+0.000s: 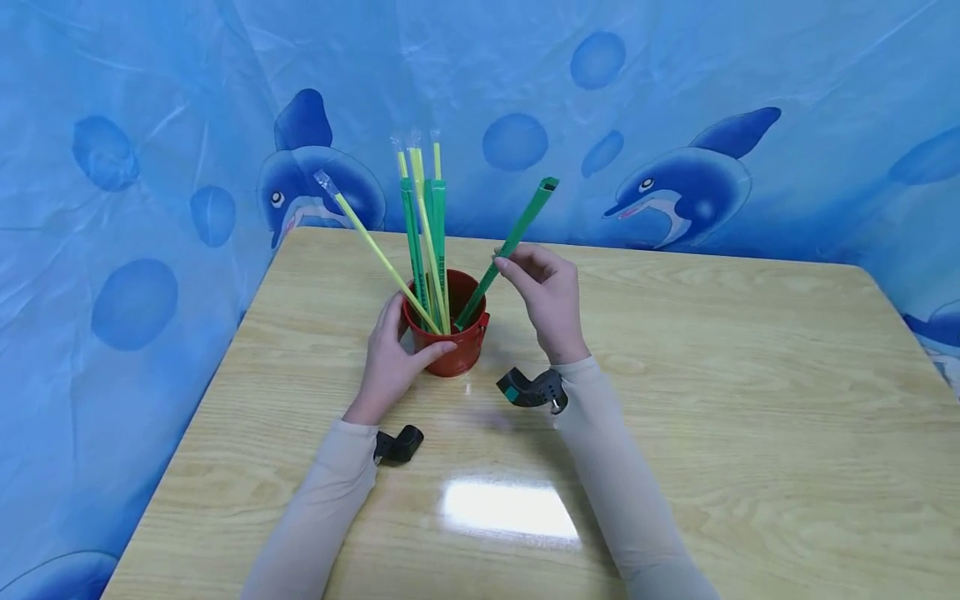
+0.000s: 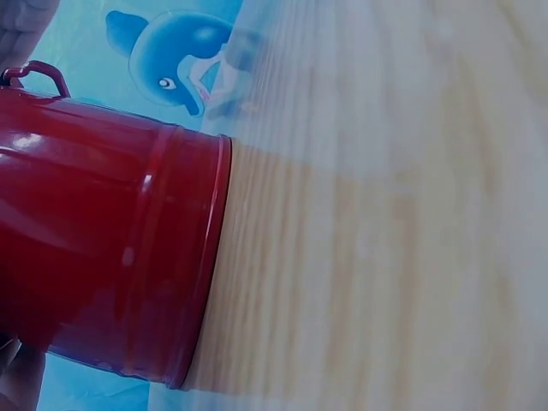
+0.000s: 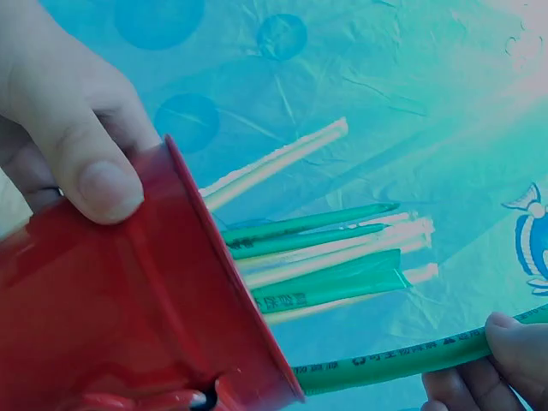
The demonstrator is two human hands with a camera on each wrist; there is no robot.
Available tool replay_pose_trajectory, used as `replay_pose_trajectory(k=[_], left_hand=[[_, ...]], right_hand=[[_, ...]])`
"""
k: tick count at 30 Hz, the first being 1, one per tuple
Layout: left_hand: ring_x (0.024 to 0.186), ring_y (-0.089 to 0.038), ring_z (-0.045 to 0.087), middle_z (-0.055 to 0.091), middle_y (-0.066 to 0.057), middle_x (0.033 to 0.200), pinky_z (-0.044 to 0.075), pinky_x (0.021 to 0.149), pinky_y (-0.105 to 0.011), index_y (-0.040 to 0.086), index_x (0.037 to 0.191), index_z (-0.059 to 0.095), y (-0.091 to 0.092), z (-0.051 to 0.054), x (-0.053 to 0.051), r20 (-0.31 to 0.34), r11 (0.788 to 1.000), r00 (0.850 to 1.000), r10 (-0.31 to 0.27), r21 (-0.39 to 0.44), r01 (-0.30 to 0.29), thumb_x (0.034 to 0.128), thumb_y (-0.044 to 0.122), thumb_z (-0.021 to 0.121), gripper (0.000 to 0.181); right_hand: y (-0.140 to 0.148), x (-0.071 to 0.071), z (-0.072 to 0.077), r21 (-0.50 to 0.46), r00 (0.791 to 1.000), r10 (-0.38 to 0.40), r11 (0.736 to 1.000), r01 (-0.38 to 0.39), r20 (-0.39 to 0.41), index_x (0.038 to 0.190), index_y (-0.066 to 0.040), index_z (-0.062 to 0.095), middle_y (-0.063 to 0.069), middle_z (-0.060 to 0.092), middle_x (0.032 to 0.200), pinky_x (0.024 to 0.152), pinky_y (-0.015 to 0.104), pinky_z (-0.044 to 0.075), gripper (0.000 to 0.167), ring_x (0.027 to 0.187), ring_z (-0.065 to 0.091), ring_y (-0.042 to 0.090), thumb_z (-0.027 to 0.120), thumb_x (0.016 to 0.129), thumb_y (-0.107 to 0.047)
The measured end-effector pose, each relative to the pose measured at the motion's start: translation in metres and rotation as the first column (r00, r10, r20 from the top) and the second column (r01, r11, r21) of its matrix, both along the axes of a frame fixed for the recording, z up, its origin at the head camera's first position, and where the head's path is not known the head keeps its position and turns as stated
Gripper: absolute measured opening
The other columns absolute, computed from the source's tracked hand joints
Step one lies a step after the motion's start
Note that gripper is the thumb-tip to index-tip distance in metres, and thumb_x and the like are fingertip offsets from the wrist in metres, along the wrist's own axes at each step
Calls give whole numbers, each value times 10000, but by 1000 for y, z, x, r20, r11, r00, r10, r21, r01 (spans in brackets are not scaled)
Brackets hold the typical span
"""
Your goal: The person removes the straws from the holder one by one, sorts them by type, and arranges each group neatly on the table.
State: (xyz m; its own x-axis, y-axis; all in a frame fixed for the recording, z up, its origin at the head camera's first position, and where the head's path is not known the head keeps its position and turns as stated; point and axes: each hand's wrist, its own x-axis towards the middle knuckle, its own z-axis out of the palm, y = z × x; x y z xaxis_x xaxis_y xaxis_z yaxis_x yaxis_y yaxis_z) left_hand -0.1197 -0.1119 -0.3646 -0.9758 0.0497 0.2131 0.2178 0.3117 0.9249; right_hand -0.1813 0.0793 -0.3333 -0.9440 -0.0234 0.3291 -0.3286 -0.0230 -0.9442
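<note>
So the green stick [image 1: 519, 231] is just right of centre in the upper half of the head frame, pinched around its middle by the fingers of the right hand [image 1: 547, 296]. Its low end is inside the mouth of the red bucket [image 1: 457, 360], by the right side of the rim; the bucket sits lower left of those fingers. Long axis is a clear slant, top pointing upper right, bottom lower left. The left hand is nearer the bucket, fingers round its left side and thumb on the front.

The other green sticks [image 1: 439, 225] in there stand close to upright, and one yellow straw [image 1: 382, 258] leans way out to the upper left. All of it's on a wood-look table [image 1: 712, 417], with a blue dolphin backdrop [image 1: 450, 50] across the top.
</note>
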Motion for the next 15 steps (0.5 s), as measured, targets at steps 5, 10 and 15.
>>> replay_pose_trajectory(k=[5, 10, 15], left_hand=[[1315, -286, 353, 359, -198, 1406, 329, 1074, -435, -19, 1431, 281, 0, 0, 0, -9, 1000, 1000, 5, 19, -5, 799, 60, 753, 793], [1315, -276, 356, 361, -201, 1401, 332, 1074, -420, -19, 1433, 277, 0, -3, 0, -5, 999, 1000, 2, 43, -1, 789, 37, 755, 804], [1324, -249, 353, 361, -171, 1409, 327, 1080, -398, 16, 1443, 279, -2, -18, -7, -9, 999, 1000, -5, 52, 5, 778, 45, 768, 826]], right_hand=[[5, -2, 2, -39, 998, 4, 999, -6, -58, 984, 76, 669, 13, 688, 895, 822, 376, 522, 182, 817, 621, 216, 644, 898, -83], [9, -4, 2, -116, 997, -8, 993, -1, -76, 921, 30, 684, 68, 694, 934, 814, 372, 526, 95, 832, 631, 215, 640, 893, -49], [15, -5, 2, -191, 998, -31, 981, 19, -59, 897, 17, 686, 130, 686, 956, 812, 360, 536, 71, 860, 652, 188, 633, 893, -30]])
